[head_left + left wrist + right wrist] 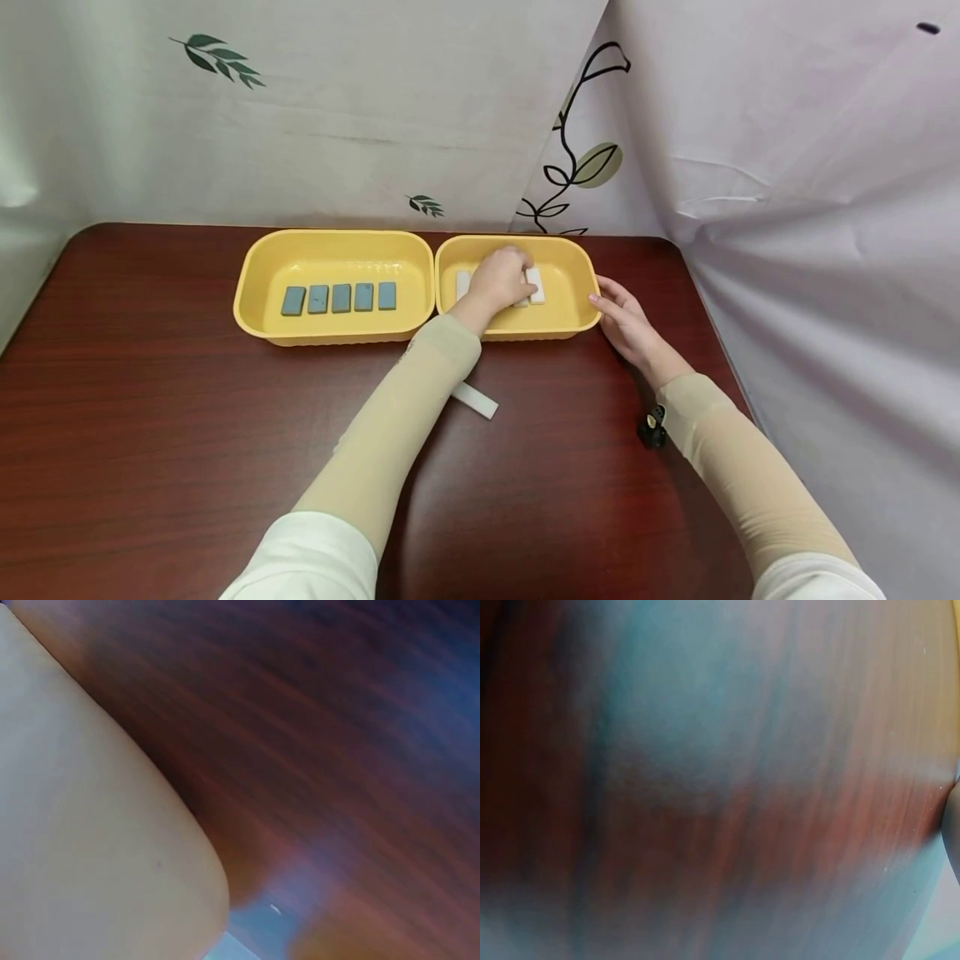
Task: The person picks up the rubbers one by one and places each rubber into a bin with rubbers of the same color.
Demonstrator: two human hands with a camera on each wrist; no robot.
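My left hand (501, 279) reaches down into the right yellow tray (577, 250), its thumb and fingers curled at a small white block (536, 286). Another white block (462, 283) lies to the left of this hand, and part of one more shows under the fingers. The palm hides the tray's middle. At the tray's right end, my right hand (628, 325) grips the rim, thumb on top and fingers along the outside wall. The left wrist view shows mostly the beige sleeve (97, 825), while a fingertip (952, 825) enters the right wrist view at its edge.
A second yellow tray (262, 258) adjoins on the left, holding several grey-blue blocks (341, 297) in a row. A white strip (476, 401) lies on the dark red-brown table (187, 433), partly under the left forearm. Pale curtains (337, 125) hang behind the table and along its right side.
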